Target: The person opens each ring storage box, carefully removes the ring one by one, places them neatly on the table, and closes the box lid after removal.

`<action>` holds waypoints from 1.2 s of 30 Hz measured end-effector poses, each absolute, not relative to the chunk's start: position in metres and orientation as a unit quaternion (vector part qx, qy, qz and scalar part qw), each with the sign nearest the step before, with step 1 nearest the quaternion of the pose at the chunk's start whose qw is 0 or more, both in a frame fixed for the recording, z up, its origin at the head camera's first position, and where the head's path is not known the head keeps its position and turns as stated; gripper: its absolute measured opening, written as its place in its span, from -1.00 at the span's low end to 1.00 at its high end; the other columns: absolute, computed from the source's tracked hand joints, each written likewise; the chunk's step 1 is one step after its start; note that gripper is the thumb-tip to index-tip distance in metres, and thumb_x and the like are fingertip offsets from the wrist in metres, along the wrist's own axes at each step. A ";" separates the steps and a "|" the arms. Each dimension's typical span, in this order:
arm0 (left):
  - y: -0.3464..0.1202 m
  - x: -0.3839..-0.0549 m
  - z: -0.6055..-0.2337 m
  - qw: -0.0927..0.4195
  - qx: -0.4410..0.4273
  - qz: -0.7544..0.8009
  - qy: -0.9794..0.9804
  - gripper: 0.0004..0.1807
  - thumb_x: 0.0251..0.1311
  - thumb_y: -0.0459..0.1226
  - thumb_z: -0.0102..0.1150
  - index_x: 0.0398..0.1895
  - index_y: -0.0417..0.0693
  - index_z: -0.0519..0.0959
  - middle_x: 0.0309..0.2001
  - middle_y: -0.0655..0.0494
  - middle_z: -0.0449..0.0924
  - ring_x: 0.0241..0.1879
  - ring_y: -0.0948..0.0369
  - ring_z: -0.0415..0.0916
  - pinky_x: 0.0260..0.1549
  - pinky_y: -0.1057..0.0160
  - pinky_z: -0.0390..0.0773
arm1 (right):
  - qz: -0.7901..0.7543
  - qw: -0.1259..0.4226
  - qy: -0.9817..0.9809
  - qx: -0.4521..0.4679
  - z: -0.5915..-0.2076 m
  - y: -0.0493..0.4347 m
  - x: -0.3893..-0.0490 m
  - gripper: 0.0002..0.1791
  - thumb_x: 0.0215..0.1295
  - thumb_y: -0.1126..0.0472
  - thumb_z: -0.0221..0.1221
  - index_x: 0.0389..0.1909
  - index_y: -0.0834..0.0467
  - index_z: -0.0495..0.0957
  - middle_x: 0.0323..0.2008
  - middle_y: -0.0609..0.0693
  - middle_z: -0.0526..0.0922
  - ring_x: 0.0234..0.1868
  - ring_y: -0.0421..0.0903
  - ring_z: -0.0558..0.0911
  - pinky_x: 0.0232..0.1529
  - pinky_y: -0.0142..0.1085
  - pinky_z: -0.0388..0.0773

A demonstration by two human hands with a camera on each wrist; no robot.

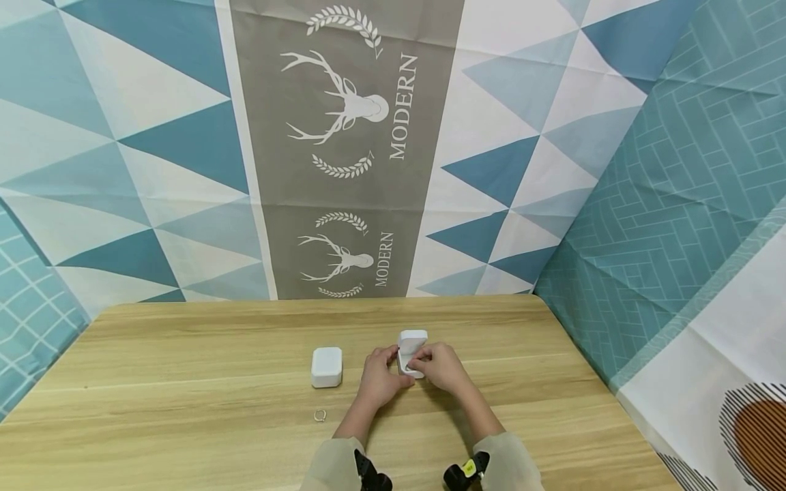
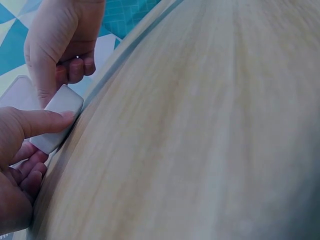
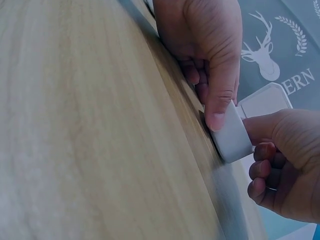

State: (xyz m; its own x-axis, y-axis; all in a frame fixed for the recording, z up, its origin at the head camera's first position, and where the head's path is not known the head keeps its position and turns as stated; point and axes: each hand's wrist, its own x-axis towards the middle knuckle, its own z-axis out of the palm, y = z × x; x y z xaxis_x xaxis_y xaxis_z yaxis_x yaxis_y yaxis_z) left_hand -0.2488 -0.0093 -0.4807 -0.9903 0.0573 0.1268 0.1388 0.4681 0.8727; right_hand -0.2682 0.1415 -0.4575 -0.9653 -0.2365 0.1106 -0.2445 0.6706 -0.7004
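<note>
A small white ring box (image 1: 413,339) stands on the table with its lid raised. My left hand (image 1: 379,379) grips its base from the left, thumb along the near side and fingers round the far side. From the right, my right hand (image 1: 441,367) reaches over the base; its thumb and forefinger pinch a small ring at the inside of the box, mostly hidden by the fingers. In the right wrist view the other fingers (image 3: 260,170) are curled beside the white box base (image 3: 231,137). The lid (image 3: 267,102) leans back behind them.
To the left sits a second white box (image 1: 327,367), closed. A loose ring (image 1: 320,415) lies in front of it on the wooden table (image 1: 184,389). Patterned cloth (image 1: 344,136) hangs behind the table's far edge, and more cloth runs along the right side.
</note>
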 end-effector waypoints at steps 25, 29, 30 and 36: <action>-0.010 -0.248 -0.480 0.032 -0.050 -0.520 -0.852 -0.25 -0.24 -0.30 0.48 0.13 -0.34 0.45 0.00 -0.13 0.50 0.04 -0.03 0.36 0.09 -0.05 0.39 | 0.398 -0.006 -0.911 0.107 -0.453 0.146 -0.267 -0.86 0.17 0.21 0.24 -0.45 0.22 0.66 -0.48 -0.03 0.63 -0.53 -0.22 0.40 -0.57 -0.46 0.32; -0.010 -0.249 -0.480 0.033 -0.049 -0.520 -0.852 -0.25 -0.24 -0.30 0.48 0.14 -0.34 0.45 0.00 -0.13 0.50 0.04 -0.03 0.36 0.09 -0.05 0.39 | 0.399 -0.004 -0.910 0.110 -0.452 0.146 -0.267 -0.86 0.18 0.22 0.23 -0.44 0.23 0.66 -0.50 -0.03 0.62 -0.53 -0.22 0.39 -0.58 -0.46 0.31; -0.010 -0.249 -0.480 0.033 -0.049 -0.522 -0.851 -0.25 -0.23 -0.30 0.48 0.14 -0.34 0.45 0.00 -0.14 0.50 0.04 -0.04 0.36 0.09 -0.05 0.39 | 0.399 -0.003 -0.910 0.111 -0.451 0.146 -0.267 -0.86 0.18 0.22 0.23 -0.44 0.23 0.66 -0.51 -0.03 0.61 -0.54 -0.22 0.39 -0.58 -0.46 0.31; -0.009 -0.249 -0.479 0.032 -0.050 -0.523 -0.851 -0.25 -0.23 -0.30 0.48 0.15 -0.34 0.44 0.00 -0.14 0.50 0.05 -0.04 0.36 0.09 -0.05 0.39 | 0.398 0.000 -0.910 0.111 -0.451 0.146 -0.267 -0.86 0.16 0.22 0.24 -0.45 0.23 0.66 -0.52 -0.04 0.60 -0.54 -0.23 0.39 -0.59 -0.46 0.31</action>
